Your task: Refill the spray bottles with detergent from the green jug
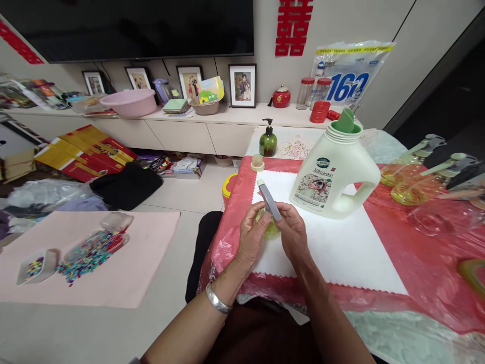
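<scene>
Both hands are closed around a small clear spray bottle (271, 233) with yellow-green tint, above a white sheet. Its grey spray head (267, 197) with a pale tip points up and away from me. My left hand (253, 233) grips the bottle from the left, thumb near the neck. My right hand (292, 230) wraps it from the right, fingers by the lower end of the spray head. My fingers hide much of the bottle. Just beyond my right hand stands a large pale green detergent jug (341, 172) with a green spout and no cap on.
A beige cap (257, 162) and a green pump bottle (268, 143) stand at the table's far left. Several spray bottles (407, 192) stand right on red plastic (382, 202), near a tape roll (472, 273). Colourful small pieces (85, 258) lie on a pink mat (151, 237) left.
</scene>
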Demonstrator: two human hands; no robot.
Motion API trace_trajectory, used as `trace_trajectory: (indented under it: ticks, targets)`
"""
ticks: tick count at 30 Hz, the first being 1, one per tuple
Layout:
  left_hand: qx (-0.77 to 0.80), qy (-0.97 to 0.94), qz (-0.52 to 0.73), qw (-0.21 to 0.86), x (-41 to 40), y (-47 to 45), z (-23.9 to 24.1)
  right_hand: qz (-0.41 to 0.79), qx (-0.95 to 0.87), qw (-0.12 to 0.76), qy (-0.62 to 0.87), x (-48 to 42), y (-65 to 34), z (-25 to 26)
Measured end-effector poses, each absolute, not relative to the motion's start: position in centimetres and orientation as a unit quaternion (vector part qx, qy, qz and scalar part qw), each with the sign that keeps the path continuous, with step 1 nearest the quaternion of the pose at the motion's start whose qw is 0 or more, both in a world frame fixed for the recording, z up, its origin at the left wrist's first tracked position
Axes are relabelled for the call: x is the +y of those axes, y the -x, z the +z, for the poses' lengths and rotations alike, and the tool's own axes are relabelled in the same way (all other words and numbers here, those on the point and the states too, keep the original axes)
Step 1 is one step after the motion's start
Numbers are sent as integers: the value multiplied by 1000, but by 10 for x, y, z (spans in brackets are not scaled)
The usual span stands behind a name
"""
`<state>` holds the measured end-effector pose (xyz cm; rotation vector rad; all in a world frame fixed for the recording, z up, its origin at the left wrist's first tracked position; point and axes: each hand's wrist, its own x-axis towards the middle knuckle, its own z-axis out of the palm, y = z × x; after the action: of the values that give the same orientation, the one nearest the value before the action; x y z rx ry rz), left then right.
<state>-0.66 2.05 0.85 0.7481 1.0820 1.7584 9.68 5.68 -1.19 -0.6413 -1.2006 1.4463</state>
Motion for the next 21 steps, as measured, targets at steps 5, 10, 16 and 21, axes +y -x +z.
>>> trace_trajectory:
  ticks: [5,10,16,21]
  targets:
    - [438,-327,712,441,22,8,8,626,-493,546,259,57,-97,-10]
    - [445,-330,710,435,22,8,7,624,-481,557,264,57,-94,-7]
    - [430,-318,716,448,20,8,3,615,-490,551,279,56,-95,-10]
    - [429,-304,719,454,21,5,6,599,-534,522,291,57,-101,-8]
